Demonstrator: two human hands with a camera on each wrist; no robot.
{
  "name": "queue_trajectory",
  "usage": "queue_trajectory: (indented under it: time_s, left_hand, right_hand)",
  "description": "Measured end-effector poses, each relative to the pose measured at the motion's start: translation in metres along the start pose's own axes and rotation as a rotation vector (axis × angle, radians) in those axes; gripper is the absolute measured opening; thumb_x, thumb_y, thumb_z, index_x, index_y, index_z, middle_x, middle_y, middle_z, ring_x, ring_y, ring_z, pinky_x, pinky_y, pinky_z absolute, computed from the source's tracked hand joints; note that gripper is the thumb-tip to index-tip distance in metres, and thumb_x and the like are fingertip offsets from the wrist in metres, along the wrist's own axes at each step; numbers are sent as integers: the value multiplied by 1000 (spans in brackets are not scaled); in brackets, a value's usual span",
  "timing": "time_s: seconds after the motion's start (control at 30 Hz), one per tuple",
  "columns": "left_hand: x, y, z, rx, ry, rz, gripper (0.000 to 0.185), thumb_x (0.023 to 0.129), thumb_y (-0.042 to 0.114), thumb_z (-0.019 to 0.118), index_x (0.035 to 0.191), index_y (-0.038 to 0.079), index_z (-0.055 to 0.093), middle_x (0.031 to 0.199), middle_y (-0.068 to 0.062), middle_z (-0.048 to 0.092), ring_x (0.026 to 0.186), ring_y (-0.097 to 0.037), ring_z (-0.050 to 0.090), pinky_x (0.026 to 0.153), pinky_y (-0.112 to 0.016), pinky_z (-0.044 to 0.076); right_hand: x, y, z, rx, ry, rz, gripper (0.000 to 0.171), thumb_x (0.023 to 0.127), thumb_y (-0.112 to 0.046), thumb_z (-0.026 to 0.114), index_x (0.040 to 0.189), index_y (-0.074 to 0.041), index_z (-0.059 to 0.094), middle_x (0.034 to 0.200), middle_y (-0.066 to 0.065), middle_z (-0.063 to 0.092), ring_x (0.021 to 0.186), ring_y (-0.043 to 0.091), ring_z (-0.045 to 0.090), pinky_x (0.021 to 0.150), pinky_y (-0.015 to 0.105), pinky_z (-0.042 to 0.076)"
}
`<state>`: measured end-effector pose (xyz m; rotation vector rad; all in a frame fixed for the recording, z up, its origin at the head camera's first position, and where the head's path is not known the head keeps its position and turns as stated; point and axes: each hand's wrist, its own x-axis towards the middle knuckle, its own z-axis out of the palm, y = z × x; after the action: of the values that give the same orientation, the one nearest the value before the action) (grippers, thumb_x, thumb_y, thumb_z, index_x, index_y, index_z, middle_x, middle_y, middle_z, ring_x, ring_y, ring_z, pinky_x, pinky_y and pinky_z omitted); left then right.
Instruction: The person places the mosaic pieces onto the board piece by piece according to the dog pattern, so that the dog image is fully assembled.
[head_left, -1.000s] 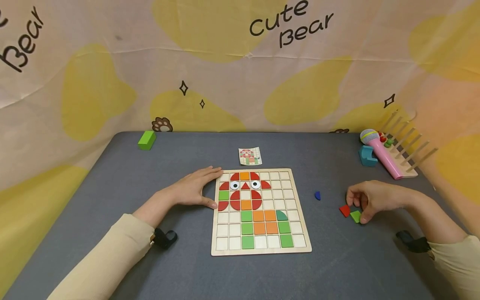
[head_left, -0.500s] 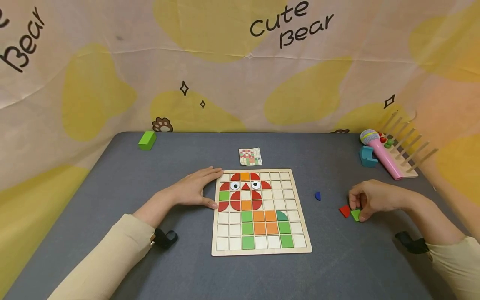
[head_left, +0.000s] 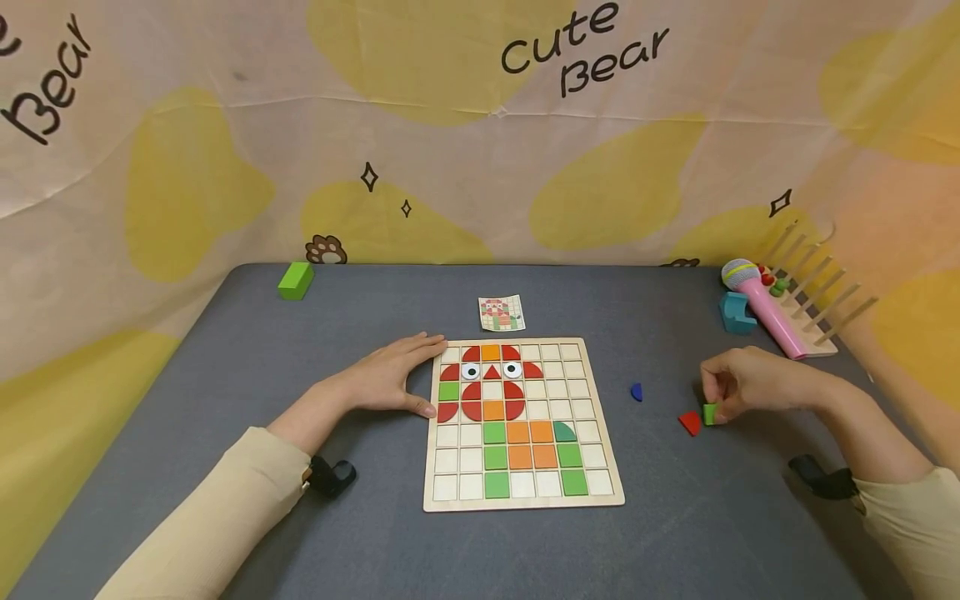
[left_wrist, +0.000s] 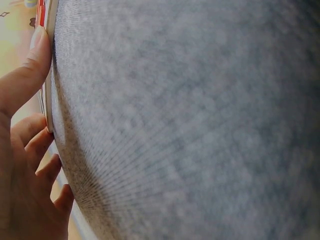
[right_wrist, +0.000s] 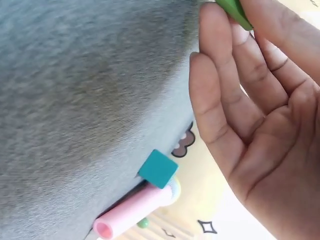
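Note:
A wooden grid board (head_left: 550,502) with red, orange, green and teal tiles and two eye tiles lies on the table. My left hand (head_left: 382,372) rests at its left edge, fingers and thumb spread and touching the rim. In the left wrist view the thumb (left_wrist: 37,55) presses against the board's side. My right hand (head_left: 742,385) pinches a small green tile (head_left: 709,414) between thumb and fingers, tilted up; the right wrist view shows the green tile (right_wrist: 235,12) at the fingertips. Close beside it lies a red quarter-round tile (head_left: 689,423).
A small blue tile (head_left: 637,392) lies right of the board. A picture card (head_left: 502,313) is behind the board. At the back right are a pink toy microphone (head_left: 772,321), a teal block (head_left: 737,313) and a pegged rack (head_left: 825,340). A green block (head_left: 296,281) stands back left.
My right hand has taken hold of the green tile, which was flat on the table, and tilted it up, shifting slightly away from me. My left hand and the board have not moved.

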<state>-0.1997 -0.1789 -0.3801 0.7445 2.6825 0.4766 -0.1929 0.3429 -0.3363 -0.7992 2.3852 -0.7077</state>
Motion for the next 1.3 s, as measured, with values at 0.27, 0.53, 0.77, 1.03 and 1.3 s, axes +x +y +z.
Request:
queue_trajectory:
  time_s: [0.27,0.53,0.77,1.03,1.3]
  left_hand:
    - [0,-1,1,0,-3,-4,104,75,59,77,157,18,29,165,-7,26,155,-35,20,119,-65,25]
    - [1,-2,3,14,-1,-5,104,74,59,78,157,19,29,165,-5,27,155,-33,20,119,-64,25]
    - [2,-2,4,11,-2,-8,104,74,59,77,157,19,29,165,-5,27,155,-33,20,119,-64,25]
    - [1,-1,3,10,4,-4,104,74,59,78,157,18,30,165,-6,27,155,-33,20,119,-64,25]
    - [0,0,1,6,7,4,104,74,59,77,157,17,30,165,-6,28,155,-34,20,120,-63,25]
  right_hand:
    - [14,-14,1,44,58,-53,19,80,-13,79,90,-16,64,76,-6,61,67,4,56,58,21,49]
    - [36,-31,8,48,108,-1,17,82,-21,80,93,-18,68,79,-4,65,71,5,59,63,22,51]
    - [63,-46,15,46,158,4,16,79,-23,83,92,-20,74,78,-4,69,70,6,61,63,22,53]
    - [93,-69,29,59,198,-34,10,84,-15,78,93,-19,75,79,-3,73,71,8,66,62,23,53]
    - [118,-91,40,20,219,-69,9,86,-10,75,91,-16,76,87,-2,75,74,7,62,67,20,52]
